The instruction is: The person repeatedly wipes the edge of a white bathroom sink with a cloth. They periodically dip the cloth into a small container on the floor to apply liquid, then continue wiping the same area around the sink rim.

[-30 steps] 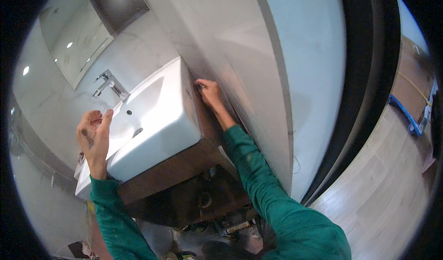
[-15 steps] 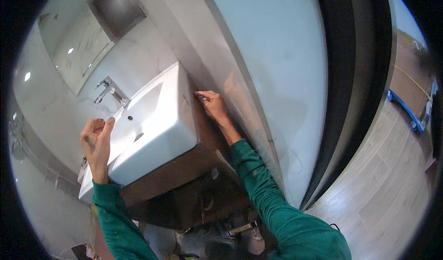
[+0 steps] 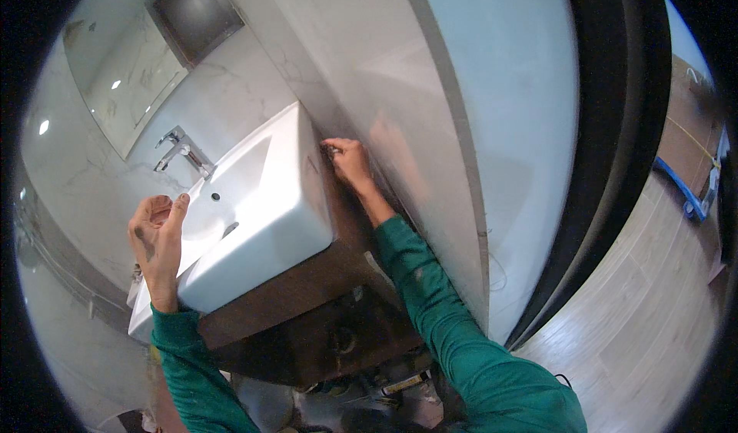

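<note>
A white rectangular ceramic washbasin [image 3: 254, 210] is sitting on top of a dark brown wooden vanity cabinet [image 3: 307, 318], pushed back against the pale marble-patterned wall [image 3: 231, 102] under a chrome lever tap [image 3: 181, 150]. Its right side is lying just beside the glossy pale side panel [image 3: 415, 87], leaving only a narrow gap. The right hand [image 3: 350, 164] is reaching into that gap at the basin's far right corner, arm stretched nearly straight in a green long sleeve [image 3: 446, 318], wrist bent slightly inward. Its fingers [image 3: 332, 147] are drawn together in a pinch around something small and dark at the corner; what it is cannot be made out. The left hand [image 3: 157, 233] is hovering at the basin's left rim, forearm upright, palm turned toward the bowl, thumb [image 3: 178, 202] raised and fingers loosely curled and apart, gripping nothing, seemingly placed to steady the basin from that side. Light wooden plank flooring [image 3: 646, 310] is showing at the right.
</note>
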`<state>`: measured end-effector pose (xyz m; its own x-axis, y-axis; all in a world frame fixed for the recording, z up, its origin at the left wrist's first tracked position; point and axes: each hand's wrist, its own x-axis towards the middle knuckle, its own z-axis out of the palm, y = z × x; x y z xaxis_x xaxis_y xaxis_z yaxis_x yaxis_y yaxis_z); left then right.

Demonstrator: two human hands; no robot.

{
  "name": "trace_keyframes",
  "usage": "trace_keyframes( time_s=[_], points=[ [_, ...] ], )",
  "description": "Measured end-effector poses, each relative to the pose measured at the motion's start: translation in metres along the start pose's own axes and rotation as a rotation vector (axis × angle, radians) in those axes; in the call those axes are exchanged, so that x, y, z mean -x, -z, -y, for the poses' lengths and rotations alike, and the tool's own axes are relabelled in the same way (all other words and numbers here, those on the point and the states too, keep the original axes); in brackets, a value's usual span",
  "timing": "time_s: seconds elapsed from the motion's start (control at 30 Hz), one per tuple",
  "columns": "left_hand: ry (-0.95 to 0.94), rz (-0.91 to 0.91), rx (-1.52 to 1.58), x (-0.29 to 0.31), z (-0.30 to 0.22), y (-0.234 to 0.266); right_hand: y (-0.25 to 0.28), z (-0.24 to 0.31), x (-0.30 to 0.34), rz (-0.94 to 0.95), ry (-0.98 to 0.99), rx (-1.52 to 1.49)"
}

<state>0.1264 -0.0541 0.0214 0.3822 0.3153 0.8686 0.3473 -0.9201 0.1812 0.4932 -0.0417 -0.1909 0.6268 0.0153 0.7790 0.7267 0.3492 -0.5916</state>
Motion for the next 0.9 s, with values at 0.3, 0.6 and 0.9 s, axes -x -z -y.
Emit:
trace_keyframes(
  time_s=[0.3,0.6,0.9],
  points=[
    [0.024,-0.008,-0.013,-0.001,0.001,0.002,0.018,0.01,0.023,0.05,-0.282,-0.196],
    [0.034,0.016,-0.04,-0.001,-0.004,0.002,0.009,0.01,0.009,0.101,-0.207,-0.134],
    [0.02,0.029,-0.074,-0.002,-0.008,0.003,-0.007,-0.005,-0.011,0.104,-0.249,-0.028]
  ],
)
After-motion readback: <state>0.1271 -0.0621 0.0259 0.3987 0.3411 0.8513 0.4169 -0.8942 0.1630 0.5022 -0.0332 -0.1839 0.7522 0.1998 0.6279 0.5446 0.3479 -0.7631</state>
